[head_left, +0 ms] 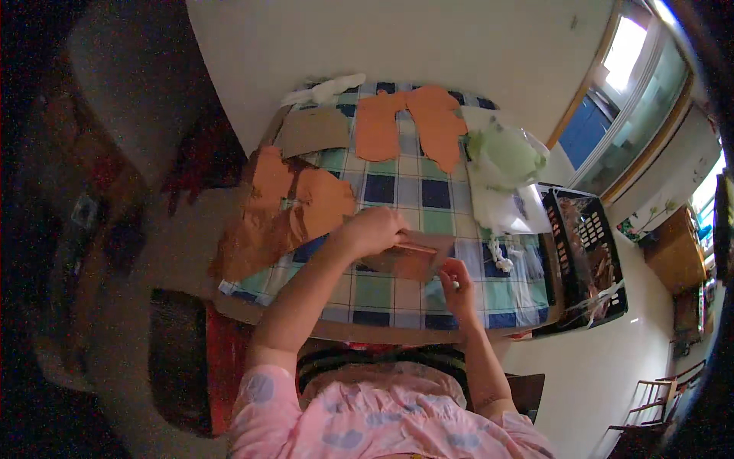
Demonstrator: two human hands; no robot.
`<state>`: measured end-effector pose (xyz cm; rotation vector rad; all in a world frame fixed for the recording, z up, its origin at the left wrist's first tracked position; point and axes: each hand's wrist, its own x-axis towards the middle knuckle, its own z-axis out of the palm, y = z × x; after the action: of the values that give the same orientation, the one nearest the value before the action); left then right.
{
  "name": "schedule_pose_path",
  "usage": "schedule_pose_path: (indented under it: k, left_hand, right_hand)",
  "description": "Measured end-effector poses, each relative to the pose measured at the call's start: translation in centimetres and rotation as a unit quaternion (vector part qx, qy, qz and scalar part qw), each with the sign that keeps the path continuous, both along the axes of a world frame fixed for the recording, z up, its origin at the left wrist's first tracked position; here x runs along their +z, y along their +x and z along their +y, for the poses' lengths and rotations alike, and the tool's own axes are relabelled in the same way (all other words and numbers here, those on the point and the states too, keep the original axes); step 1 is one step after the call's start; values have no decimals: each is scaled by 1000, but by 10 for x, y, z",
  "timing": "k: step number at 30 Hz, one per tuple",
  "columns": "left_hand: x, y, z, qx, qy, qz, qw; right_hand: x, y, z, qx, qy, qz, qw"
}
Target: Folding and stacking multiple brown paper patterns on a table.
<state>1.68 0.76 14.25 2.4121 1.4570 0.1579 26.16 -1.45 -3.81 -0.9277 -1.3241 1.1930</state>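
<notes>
Over the near middle of the table, my left hand (376, 229) is closed on the upper left edge of a folded sheet (424, 252), tan outside and orange inside, perhaps leather. The sheet is tilted, and its folded edges face me. At its lower right end, my right hand (459, 291) has its fingers curled together. A small pale bit shows between those fingers, too small to name. Whether the right fingertips touch the sheet I cannot tell. Just left of my left hand lie irregular orange pieces (325, 200) of similar material.
A checked cloth (417, 191) covers the table. Toward the back are a tan piece (313, 134), more orange pieces (436, 126) and a white bundle (325, 90). On the right lie clear plastic bags (508, 157) and white cord (501, 256); a black crate (589, 252) stands beside the table.
</notes>
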Motion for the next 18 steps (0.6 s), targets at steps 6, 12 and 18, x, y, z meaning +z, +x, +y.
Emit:
schedule_pose_path:
  k: [6, 12, 18]
  left_hand:
    - [6, -13, -32, 41, 13, 5, 999]
    - [7, -17, -43, 48, -30, 27, 998]
    - [19, -103, -120, 198, 67, -30, 978]
  right_hand:
    - [29, 7, -9, -39, 43, -14, 998]
    - [10, 14, -11, -44, 76, -186, 979]
    - [-15, 29, 3, -16, 44, -86, 995]
